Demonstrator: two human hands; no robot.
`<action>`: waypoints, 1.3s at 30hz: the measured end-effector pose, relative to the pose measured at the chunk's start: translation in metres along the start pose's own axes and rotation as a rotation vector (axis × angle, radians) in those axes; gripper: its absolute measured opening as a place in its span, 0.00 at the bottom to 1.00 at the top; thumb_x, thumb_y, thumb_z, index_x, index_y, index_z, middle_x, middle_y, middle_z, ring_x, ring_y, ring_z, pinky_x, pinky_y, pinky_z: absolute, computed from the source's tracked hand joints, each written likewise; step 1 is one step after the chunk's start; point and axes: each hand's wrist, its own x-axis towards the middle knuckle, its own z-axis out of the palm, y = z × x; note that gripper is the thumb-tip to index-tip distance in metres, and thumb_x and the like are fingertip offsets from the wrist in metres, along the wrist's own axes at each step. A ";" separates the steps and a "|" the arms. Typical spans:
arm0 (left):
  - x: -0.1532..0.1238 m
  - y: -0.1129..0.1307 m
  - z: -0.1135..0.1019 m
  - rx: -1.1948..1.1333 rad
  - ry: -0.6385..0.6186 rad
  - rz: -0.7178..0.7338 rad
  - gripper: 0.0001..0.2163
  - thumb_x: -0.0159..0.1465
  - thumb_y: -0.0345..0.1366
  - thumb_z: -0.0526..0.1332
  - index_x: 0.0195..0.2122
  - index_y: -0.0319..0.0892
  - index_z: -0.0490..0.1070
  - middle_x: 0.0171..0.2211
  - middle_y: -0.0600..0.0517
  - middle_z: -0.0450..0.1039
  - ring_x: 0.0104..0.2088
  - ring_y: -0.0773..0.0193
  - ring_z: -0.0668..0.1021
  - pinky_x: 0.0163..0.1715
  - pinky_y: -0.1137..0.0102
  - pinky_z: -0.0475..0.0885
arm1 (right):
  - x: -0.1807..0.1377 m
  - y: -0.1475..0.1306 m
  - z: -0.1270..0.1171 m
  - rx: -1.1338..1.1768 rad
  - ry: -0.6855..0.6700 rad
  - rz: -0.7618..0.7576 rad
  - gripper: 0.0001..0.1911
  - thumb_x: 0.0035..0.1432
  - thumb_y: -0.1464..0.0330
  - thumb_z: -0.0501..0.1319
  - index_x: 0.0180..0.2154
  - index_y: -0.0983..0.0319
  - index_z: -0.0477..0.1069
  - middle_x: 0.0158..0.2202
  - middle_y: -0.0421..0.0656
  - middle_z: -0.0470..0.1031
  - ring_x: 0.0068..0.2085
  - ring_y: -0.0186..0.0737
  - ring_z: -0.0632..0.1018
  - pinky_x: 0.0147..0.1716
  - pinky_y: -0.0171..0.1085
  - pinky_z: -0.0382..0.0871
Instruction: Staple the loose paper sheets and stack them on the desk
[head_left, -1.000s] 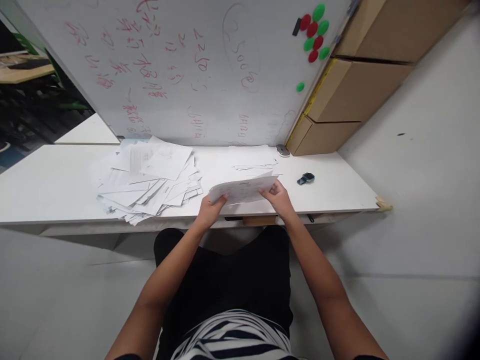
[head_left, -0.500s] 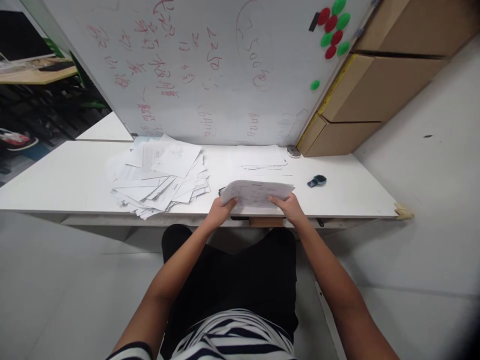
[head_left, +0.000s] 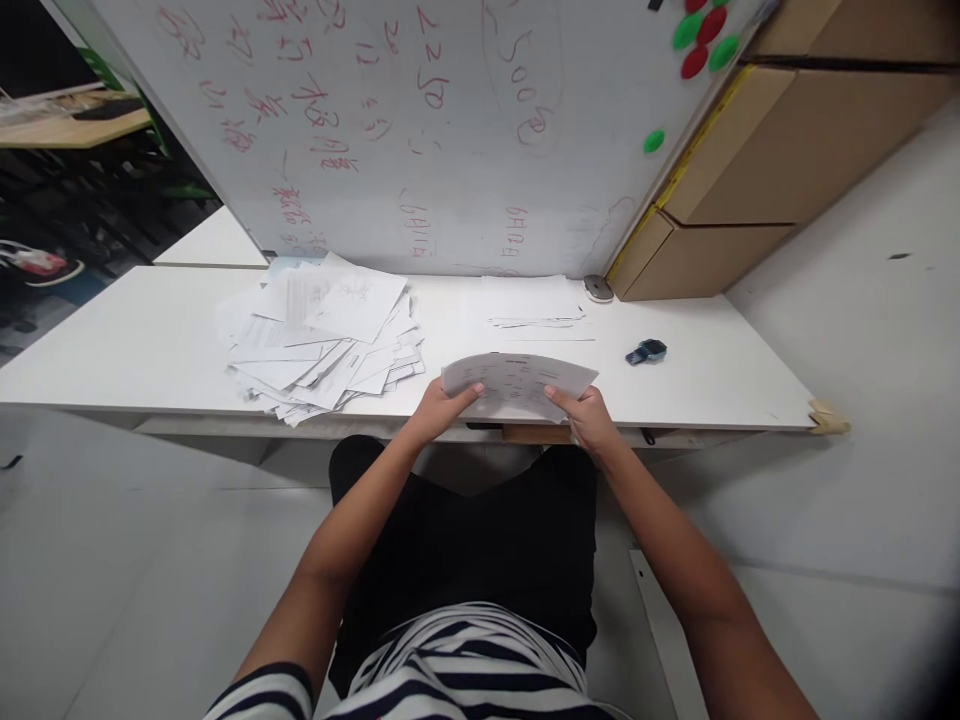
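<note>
Between my two hands is a small stack of printed paper sheets (head_left: 517,380), held up at the table's front edge and bowed upward in the middle. My left hand (head_left: 442,407) grips its left side, thumb on top. On the right side my right hand (head_left: 585,410) does the same; the fingers of both are hidden beneath the sheets. Left of my hands lies a messy heap of loose papers (head_left: 322,340). Behind the held sheets a neater stack of white paper (head_left: 532,298) lies flat on the table.
A whiteboard (head_left: 465,130) with red writing and magnets stands along the back of the white table (head_left: 150,340). Cardboard boxes (head_left: 712,255) are piled at the back right. A dark watch (head_left: 646,351) and a round grey disc (head_left: 598,288) lie on the table's right part.
The held sheets now bow more evenly, and my thumbs have shifted slightly on them. The camera view has tilted a little; the heap and the flat stack look unchanged.
</note>
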 end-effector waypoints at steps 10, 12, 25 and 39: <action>-0.014 0.008 0.004 0.074 -0.179 -0.049 0.20 0.62 0.50 0.59 0.49 0.42 0.73 0.44 0.46 0.78 0.43 0.54 0.78 0.43 0.63 0.74 | -0.042 -0.010 -0.020 -0.398 0.023 0.199 0.23 0.51 0.54 0.67 0.43 0.62 0.78 0.47 0.50 0.78 0.50 0.57 0.77 0.53 0.52 0.68; -0.012 0.014 0.002 0.115 -0.110 0.016 0.21 0.65 0.49 0.56 0.55 0.43 0.67 0.43 0.46 0.76 0.40 0.58 0.78 0.39 0.65 0.73 | -0.060 -0.007 -0.034 -0.348 -0.016 0.321 0.22 0.49 0.54 0.68 0.41 0.63 0.78 0.46 0.50 0.79 0.49 0.58 0.78 0.52 0.52 0.70; 0.060 -0.001 -0.001 1.171 -0.176 0.234 0.16 0.65 0.41 0.56 0.52 0.42 0.64 0.47 0.44 0.69 0.46 0.52 0.70 0.40 0.63 0.64 | -0.114 0.015 -0.054 0.047 0.271 0.567 0.22 0.44 0.59 0.72 0.40 0.64 0.76 0.38 0.50 0.81 0.25 0.45 0.79 0.12 0.36 0.69; 0.062 0.019 -0.017 1.091 -0.402 0.183 0.14 0.59 0.43 0.60 0.44 0.42 0.66 0.43 0.44 0.70 0.40 0.54 0.72 0.34 0.66 0.64 | -0.097 0.009 -0.046 0.121 0.206 0.443 0.22 0.45 0.61 0.72 0.42 0.62 0.76 0.47 0.49 0.79 0.48 0.54 0.79 0.44 0.44 0.79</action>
